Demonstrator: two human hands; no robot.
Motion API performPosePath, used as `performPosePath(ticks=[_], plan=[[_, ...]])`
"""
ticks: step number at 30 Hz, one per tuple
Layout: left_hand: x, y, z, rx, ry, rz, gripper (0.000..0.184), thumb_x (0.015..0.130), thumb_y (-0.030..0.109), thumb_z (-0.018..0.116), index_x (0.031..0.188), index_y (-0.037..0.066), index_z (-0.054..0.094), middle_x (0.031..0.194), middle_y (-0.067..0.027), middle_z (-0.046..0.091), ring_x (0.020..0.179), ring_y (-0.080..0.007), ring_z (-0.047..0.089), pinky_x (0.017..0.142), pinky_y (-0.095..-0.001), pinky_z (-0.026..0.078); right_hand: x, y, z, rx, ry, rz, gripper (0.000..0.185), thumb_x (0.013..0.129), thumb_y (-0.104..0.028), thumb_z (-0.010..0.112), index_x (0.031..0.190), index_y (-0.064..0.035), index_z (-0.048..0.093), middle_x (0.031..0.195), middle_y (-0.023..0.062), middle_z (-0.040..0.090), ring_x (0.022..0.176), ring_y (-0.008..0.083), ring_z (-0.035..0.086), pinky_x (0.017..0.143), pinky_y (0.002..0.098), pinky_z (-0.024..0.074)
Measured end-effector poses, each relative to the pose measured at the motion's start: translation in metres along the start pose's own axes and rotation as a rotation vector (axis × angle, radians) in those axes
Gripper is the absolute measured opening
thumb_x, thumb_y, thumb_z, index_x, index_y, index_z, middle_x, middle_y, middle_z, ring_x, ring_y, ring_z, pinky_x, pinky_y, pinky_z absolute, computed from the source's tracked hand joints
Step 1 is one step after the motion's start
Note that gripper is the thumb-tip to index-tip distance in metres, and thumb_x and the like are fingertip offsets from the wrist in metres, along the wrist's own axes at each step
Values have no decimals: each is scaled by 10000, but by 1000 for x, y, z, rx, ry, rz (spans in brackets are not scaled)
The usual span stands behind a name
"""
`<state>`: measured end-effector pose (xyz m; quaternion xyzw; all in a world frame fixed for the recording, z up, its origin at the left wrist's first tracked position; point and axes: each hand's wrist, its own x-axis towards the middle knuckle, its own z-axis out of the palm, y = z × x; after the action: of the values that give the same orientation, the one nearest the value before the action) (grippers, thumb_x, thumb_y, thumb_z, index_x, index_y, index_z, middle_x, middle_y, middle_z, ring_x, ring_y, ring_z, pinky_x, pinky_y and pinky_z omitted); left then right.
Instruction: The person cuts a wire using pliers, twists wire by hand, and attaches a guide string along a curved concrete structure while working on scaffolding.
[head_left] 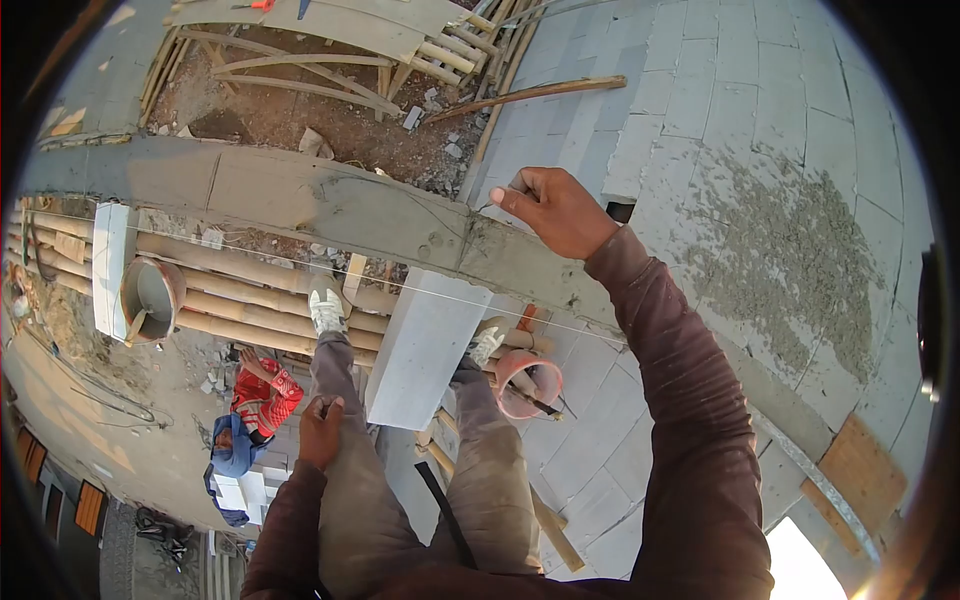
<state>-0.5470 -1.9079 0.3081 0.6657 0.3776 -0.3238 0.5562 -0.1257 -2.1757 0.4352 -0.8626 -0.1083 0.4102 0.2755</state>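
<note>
My right hand (555, 212) is raised over the top of the wall, thumb and forefinger pinched together. A short dark thread-like thing shows at the fingertips, too thin to name. Below the hand runs the mortar-topped wall (265, 190), with a dark curved line lying across it. My left hand (321, 432) is closed beside my left thigh; what it holds, if anything, is hidden. A pale block (425, 345) lies between my feet, on the bamboo poles (250, 312). A taut white string (560, 322) crosses above the block.
A pink bucket (528, 384) with tools stands by my right foot. Another bucket (153, 297), holding grey mortar and a tool, stands left beside a pale block (112, 270). A person in red (265, 397) is below. Spilled mortar (790, 260) covers blocks at right.
</note>
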Motion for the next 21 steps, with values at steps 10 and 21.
performPosePath(ticks=[10,21], plan=[[2,12,4,-25,-17,-18,319,950,271,616,997,-41,659,804,-58,656,745,-126,592,706,-298,482,9,56,-6,-462,-192,-99,291,920,-287,658,786,-40,583,668,77,577,610,248,507,615,385,438],[-2,10,5,-80,-48,-18,335,962,294,617,1019,-35,652,829,-34,644,755,-106,569,711,-275,471,-7,-3,7,-309,36,-229,192,885,-253,670,873,-62,682,812,177,665,779,398,636,710,490,503]])
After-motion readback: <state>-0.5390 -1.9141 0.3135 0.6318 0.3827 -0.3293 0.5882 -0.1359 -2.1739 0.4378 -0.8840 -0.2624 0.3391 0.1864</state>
